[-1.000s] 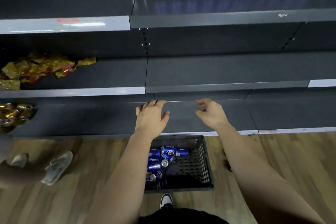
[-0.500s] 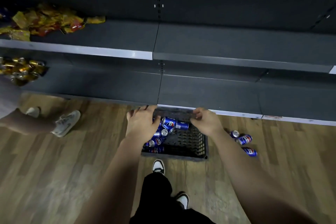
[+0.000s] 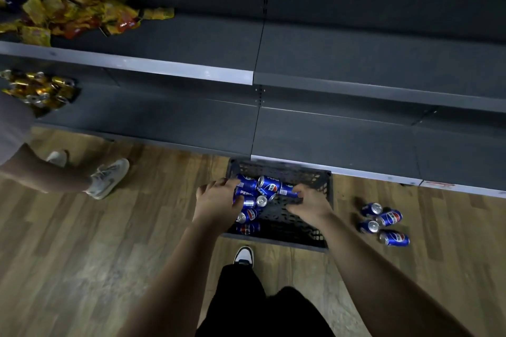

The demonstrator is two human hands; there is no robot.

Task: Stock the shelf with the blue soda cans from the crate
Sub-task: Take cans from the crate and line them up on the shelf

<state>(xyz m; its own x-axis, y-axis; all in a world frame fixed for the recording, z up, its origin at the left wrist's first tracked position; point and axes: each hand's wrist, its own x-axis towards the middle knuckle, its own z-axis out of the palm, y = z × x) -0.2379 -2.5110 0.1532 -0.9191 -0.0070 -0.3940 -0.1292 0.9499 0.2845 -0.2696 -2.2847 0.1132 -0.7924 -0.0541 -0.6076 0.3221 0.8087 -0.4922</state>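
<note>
your curled right hand (image 3: 309, 204) touched the end of a soda can (image 3: 286, 190) lying crosswise in the crate (image 3: 315, 176); grip unclear, left hand (image 3: 219, 200) likewise.

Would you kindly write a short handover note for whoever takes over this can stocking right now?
Left hand: down in the crate, lying on the blue cans at its left side; I cannot tell whether it grips one.
Right hand: pinches the end of one can in the crate.
Things: a loose heap of cans lies in the crate's left half; four more cans lie on the floor to its right.
Done: no blue can shows on the shelf behind the crate.
Left: lift the cans out, stand them on the shelf, and probably gather the floor ones too.
</note>
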